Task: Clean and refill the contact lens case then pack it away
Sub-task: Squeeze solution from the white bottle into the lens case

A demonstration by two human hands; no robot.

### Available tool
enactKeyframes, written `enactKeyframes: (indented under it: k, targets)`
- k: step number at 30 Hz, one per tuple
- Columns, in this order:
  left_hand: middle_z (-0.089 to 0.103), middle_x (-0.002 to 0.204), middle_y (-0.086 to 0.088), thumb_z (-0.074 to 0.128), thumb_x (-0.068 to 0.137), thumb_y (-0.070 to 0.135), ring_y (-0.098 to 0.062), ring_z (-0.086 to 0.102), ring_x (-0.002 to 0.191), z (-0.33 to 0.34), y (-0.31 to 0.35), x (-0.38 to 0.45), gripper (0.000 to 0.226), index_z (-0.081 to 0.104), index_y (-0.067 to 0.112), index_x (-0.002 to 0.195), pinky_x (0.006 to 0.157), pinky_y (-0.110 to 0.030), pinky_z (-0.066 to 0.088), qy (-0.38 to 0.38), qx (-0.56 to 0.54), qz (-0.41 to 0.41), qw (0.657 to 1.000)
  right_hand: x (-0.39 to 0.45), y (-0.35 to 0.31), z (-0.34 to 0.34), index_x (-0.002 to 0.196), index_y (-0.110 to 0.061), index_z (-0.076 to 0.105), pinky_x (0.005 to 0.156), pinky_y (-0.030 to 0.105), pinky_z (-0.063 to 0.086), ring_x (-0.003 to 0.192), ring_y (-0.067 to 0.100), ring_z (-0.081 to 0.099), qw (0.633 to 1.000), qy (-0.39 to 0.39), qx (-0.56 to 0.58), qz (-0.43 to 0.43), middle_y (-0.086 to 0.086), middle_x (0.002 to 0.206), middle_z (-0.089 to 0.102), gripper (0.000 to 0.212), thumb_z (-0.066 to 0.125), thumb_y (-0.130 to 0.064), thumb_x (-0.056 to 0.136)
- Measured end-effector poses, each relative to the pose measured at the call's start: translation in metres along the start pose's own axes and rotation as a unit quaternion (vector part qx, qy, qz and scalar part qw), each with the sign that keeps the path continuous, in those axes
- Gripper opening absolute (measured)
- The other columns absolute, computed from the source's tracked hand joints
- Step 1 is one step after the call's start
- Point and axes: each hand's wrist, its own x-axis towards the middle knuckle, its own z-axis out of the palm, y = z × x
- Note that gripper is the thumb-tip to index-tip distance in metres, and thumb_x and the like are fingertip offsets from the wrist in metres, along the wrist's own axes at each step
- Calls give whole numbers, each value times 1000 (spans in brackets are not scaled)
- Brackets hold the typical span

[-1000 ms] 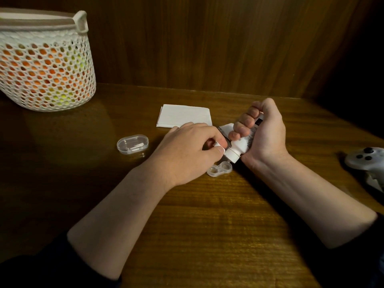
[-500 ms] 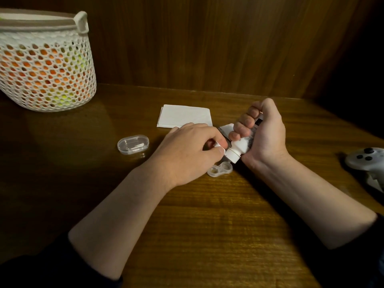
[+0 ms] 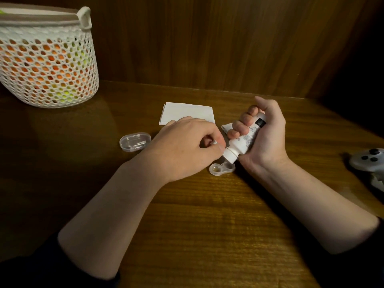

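My right hand (image 3: 268,138) grips a white solution bottle (image 3: 242,142), tilted with its neck pointing down and left. Just below the neck, a clear contact lens case (image 3: 221,169) lies open on the wooden table (image 3: 207,225); something amber shows in its left well. My left hand (image 3: 187,146) is curled beside the bottle's neck, and its thumb and forefinger pinch a small white piece that looks like the bottle's cap (image 3: 215,143). A clear oval storage box (image 3: 135,141) sits closed to the left of that hand.
A folded white tissue (image 3: 187,112) lies behind my hands, with a torn white wrapper (image 3: 227,126) next to it. A white mesh basket (image 3: 47,65) with orange and yellow contents stands at the far left. A grey controller (image 3: 367,161) rests at the right edge.
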Motion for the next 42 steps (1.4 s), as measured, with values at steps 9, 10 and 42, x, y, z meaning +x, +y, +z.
enactKeyframes:
  k: [9, 10, 42]
  targets:
    - [59, 81, 31, 64, 101, 46, 1, 56, 88, -8, -7, 0, 12, 76, 46, 102, 70, -24, 36, -3, -12, 0, 1000, 3, -2, 14, 62, -21, 54, 45, 23, 40, 42, 10, 42, 1000, 11, -3, 10, -5, 52, 47, 36, 63, -26, 97]
    - [60, 82, 30, 65, 100, 45, 0, 56, 89, -9, -8, -1, 12, 77, 46, 100, 70, -24, 36, -2, -11, -1, 1000, 3, -1, 15, 62, -21, 54, 45, 23, 39, 41, 10, 41, 1000, 10, -8, 13, -5, 52, 46, 37, 62, -26, 97]
    - [64, 79, 36, 70, 94, 38, 12, 55, 73, -7, -10, 1, 10, 77, 41, 88, 62, -26, 38, -30, -23, -21, 999, -2, 8, 17, 54, -23, 47, 46, 25, 30, 42, 14, 31, 999, 6, -47, -10, -3, 52, 36, 45, 51, -21, 99]
